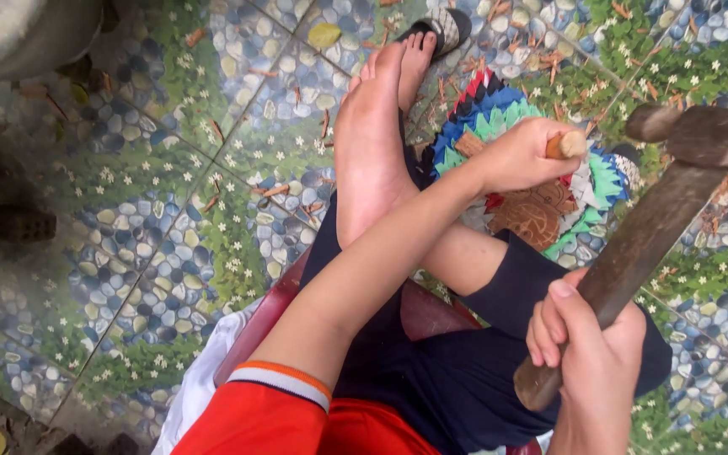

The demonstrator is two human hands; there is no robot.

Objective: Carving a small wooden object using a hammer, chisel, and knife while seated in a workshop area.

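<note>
From my feed, the hammer head at upper right is blurry and runs off the right edge. The left hand hides most of the small wooden stick. The sandal is cropped at the top, and the grey pot at upper left is mostly out of frame.

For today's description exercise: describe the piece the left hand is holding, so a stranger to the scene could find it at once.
Start at the colourful woven mat on the pebble-patterned tile floor. Above it the left hand closes around a short wooden stick. Only its pale, cut end shows past the fingers, unlike the long dark-handled tool in the right hand.
</note>
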